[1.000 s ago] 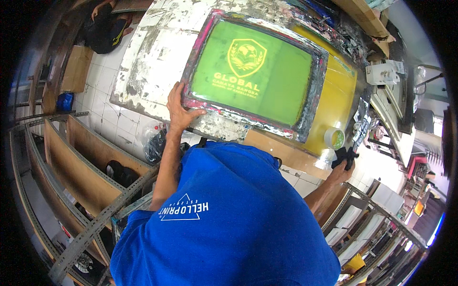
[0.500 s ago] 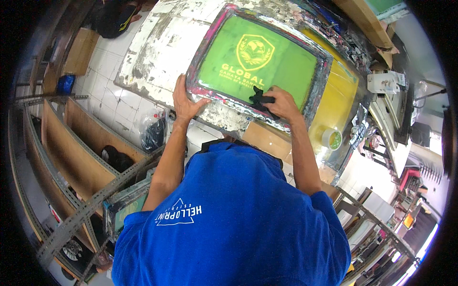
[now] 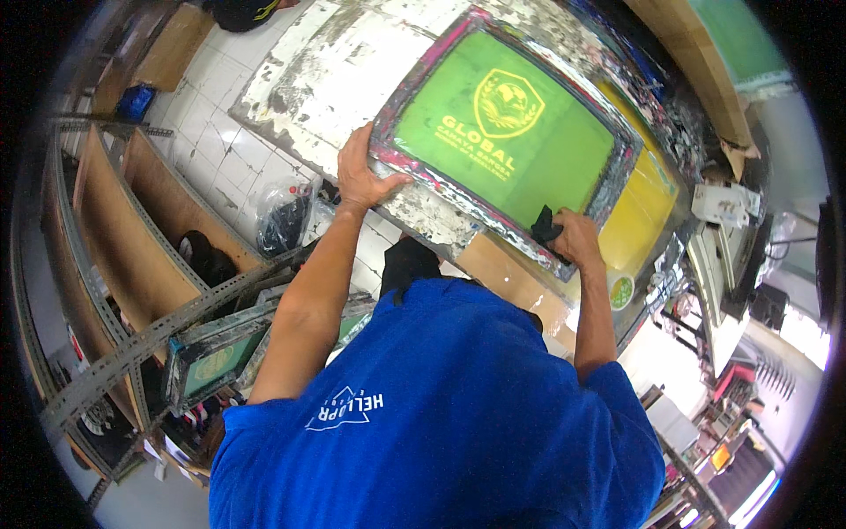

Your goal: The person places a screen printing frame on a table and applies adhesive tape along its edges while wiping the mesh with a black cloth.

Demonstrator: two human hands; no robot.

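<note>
A screen printing frame (image 3: 407,164) lies on a paint-stained table (image 3: 317,57). Its green mesh (image 3: 564,123) carries a yellow shield emblem with lettering under it. My left hand (image 3: 363,175) braces the frame's near-left corner, thumb stretched along the near edge and fingers extended up the left side. At the near-right part of the mesh, my right hand (image 3: 579,241) is closed around a black cloth (image 3: 545,227) and presses it against the mesh by the frame's inner edge. Some of the cloth is hidden under the fingers.
A yellow screen (image 3: 648,225) lies beside the frame, with a round tub (image 3: 622,293) near its close end. Cardboard (image 3: 507,269) sits at the table's near edge. Wooden shelving (image 3: 132,229) stands at left, near a plastic-wrapped dark bundle (image 3: 284,216) and other frames (image 3: 211,361).
My right hand has slid the black cloth rightward along the near side of the mesh, uncovering the lettering's lower part. My left hand stays at the corner. The whole view has shifted.
</note>
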